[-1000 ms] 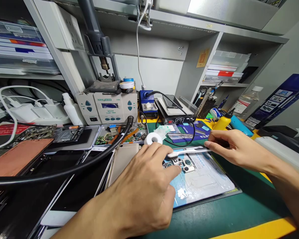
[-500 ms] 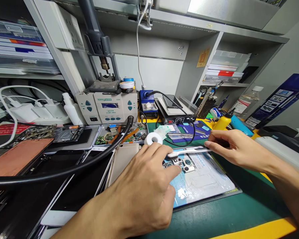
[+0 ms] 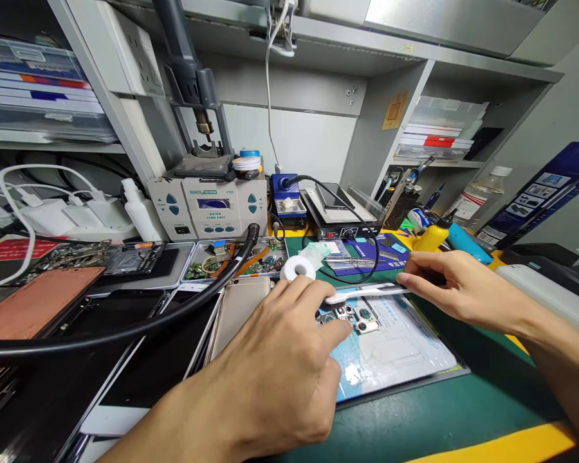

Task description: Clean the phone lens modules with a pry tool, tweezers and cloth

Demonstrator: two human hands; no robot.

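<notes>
My left hand (image 3: 275, 366) rests over the left side of a pale blue work sheet (image 3: 395, 350), fingers curled, their tips pressing down beside small camera modules (image 3: 354, 318) lying on the sheet. My right hand (image 3: 451, 286) pinches the rear end of a white plastic tool (image 3: 367, 292). The tool lies nearly level and its tip reaches the parts under my left fingers. A white roll of tape (image 3: 296, 267) sits just behind my left fingers.
A grey hot-air rework station (image 3: 210, 206) stands behind, its black hose (image 3: 125, 331) sweeping across phones (image 3: 38, 302) and trays at left. A small hot plate (image 3: 335, 215), a yellow bottle (image 3: 429, 238), a clear bottle (image 3: 477, 196) and a blue box (image 3: 543, 193) stand at right. A green mat (image 3: 463, 411) covers the bench.
</notes>
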